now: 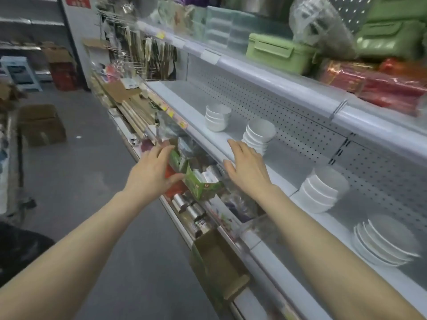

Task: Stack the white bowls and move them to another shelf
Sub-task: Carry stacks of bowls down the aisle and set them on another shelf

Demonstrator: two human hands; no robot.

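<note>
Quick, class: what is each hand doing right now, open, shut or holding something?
Left hand: open, holding nothing.
Right hand: open, fingers straight, beside a stack of white bowls, not gripping it.

Cool, even indoor light, moderately bright; no lamp in frame. Shade under the upper shelf rail (277,77) suggests light falling from above. The white shelf (198,125) reads pale blue-grey, nothing blown out. Shadows are soft: faint grey patches beside the bowl stacks (258,135) at centre right.

Small glare streaks on the red foil packs (381,88), upper right, and on the metal cylinders (191,211), centre.

Motion blur over the whole frame, heaviest along the top and upper left, where the hanging goods (147,54) are smeared. Bowl rims are soft-edged.

Wide-angle distortion: shelf rails fan and bow, and the forearms (346,255) stretch toward the lower corners. The lower left corner is near black.
</note>
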